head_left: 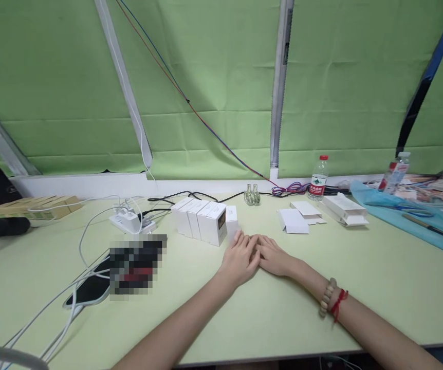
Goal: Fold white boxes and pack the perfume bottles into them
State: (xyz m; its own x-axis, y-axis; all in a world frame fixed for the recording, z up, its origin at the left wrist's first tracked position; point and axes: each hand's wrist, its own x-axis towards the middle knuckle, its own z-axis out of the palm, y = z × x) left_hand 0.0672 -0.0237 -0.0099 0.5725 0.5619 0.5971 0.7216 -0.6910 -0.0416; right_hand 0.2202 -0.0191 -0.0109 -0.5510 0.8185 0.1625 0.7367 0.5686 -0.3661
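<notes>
My left hand (240, 259) lies palm down on the pale table, its fingers stretched out and meeting those of my right hand. My right hand (276, 256) also rests flat, fingers extended, with nothing visible in it. Just beyond my left fingertips stands a single white box (232, 220). To its left is a row of several upright white boxes (202, 221), the nearest with a dark picture on its side. Farther back, small clear glass bottles (252, 195) stand close together. What lies under my palms is hidden.
Flattened white cartons (294, 221) and an opened white box (345, 209) lie at right. A red-capped water bottle (317, 180) stands behind them. At left are a power strip (129, 221), white cables and a dark phone-like device (90, 288). Blue sheeting (406, 226) covers the far right.
</notes>
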